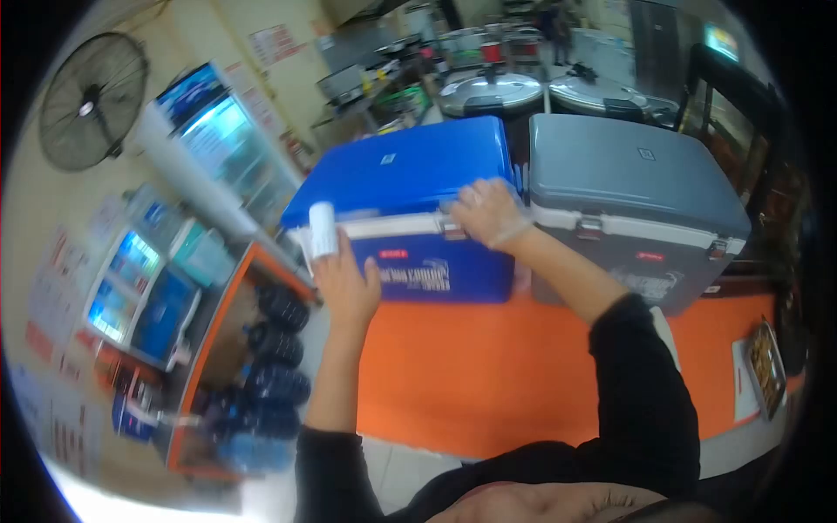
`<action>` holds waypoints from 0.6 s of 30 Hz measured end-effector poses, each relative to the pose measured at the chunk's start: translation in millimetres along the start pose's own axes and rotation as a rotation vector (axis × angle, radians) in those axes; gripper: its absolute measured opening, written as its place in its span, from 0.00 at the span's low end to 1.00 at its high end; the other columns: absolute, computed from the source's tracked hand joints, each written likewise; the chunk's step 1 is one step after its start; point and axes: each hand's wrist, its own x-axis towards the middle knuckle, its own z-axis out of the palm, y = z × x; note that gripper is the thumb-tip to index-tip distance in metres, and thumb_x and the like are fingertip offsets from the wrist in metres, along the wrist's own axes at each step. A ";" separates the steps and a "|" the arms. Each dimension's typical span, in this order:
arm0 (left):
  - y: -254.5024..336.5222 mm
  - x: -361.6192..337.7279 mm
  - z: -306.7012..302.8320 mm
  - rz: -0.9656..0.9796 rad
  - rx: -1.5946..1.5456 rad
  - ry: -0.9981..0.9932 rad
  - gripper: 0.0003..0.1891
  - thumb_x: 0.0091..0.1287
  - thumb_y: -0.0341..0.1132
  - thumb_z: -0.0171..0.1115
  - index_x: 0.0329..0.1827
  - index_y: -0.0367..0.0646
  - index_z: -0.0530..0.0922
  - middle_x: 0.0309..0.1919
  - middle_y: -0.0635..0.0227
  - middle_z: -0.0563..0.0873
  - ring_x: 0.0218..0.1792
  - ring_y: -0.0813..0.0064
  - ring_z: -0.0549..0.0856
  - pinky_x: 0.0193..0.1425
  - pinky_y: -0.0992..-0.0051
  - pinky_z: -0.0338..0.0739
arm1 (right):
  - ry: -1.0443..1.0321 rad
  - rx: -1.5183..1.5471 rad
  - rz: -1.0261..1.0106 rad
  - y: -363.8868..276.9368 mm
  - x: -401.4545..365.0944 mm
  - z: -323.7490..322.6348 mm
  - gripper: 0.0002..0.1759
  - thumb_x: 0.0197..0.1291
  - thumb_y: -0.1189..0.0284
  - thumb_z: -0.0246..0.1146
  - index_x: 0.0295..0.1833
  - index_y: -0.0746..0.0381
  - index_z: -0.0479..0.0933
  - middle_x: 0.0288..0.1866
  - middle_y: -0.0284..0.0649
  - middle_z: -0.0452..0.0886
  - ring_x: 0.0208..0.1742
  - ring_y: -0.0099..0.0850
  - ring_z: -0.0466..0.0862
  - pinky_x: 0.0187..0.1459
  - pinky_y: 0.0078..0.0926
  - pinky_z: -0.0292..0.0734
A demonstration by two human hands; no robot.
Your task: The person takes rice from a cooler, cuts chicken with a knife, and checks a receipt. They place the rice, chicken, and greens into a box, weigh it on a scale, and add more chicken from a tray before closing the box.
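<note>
A blue cooler box (410, 166) with a white rim stands in front of me, its lid down. My right hand (493, 213), in a thin clear plastic glove, is curled at the front edge of its lid, fingers closed by the metal latch (453, 228). At the cooler's left front corner is my left hand (346, 283), thumb held away from the fingers. A white cylinder (323, 228) with faint print stands up from its fingers; motion blur softens it. The cooler's left latch is hidden behind this hand.
A grey cooler box (636, 166) stands close on the right. Both are on an orange tabletop (471, 375), with a food tray (765, 370) at its right edge. Big lidded pots (491, 91) are behind. Water bottles (277, 383) fill a shelf at left, below a wall fan (93, 102).
</note>
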 end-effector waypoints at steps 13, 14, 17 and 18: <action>-48.8 328.1 104.6 0.323 -0.283 0.330 0.20 0.65 0.46 0.45 0.46 0.44 0.80 0.39 0.60 0.84 0.46 0.58 0.80 0.55 0.59 0.68 | -1.163 0.051 0.452 48.6 162.6 57.8 0.19 0.47 0.75 0.57 0.49 0.57 0.77 0.49 0.46 0.79 0.51 0.43 0.78 0.50 0.39 0.73; -47.5 332.8 104.2 0.315 -0.238 0.342 0.20 0.65 0.47 0.43 0.45 0.46 0.80 0.39 0.61 0.84 0.44 0.59 0.81 0.55 0.59 0.68 | -1.294 0.107 0.412 44.0 159.1 64.4 0.22 0.48 0.75 0.56 0.52 0.57 0.76 0.51 0.46 0.78 0.53 0.43 0.77 0.53 0.39 0.72; -48.9 333.1 107.6 0.316 -0.231 0.378 0.21 0.65 0.48 0.40 0.45 0.48 0.81 0.38 0.62 0.84 0.43 0.59 0.81 0.56 0.60 0.68 | -1.318 0.153 0.090 50.7 124.5 126.2 0.29 0.45 0.72 0.58 0.60 0.53 0.71 0.54 0.46 0.77 0.55 0.42 0.76 0.54 0.38 0.71; -49.0 331.3 104.0 0.298 -0.204 0.315 0.22 0.66 0.50 0.40 0.47 0.50 0.80 0.43 0.62 0.83 0.46 0.58 0.80 0.55 0.61 0.68 | -1.330 0.153 0.092 54.1 121.9 140.9 0.29 0.45 0.72 0.58 0.60 0.53 0.71 0.54 0.46 0.77 0.55 0.42 0.76 0.54 0.38 0.71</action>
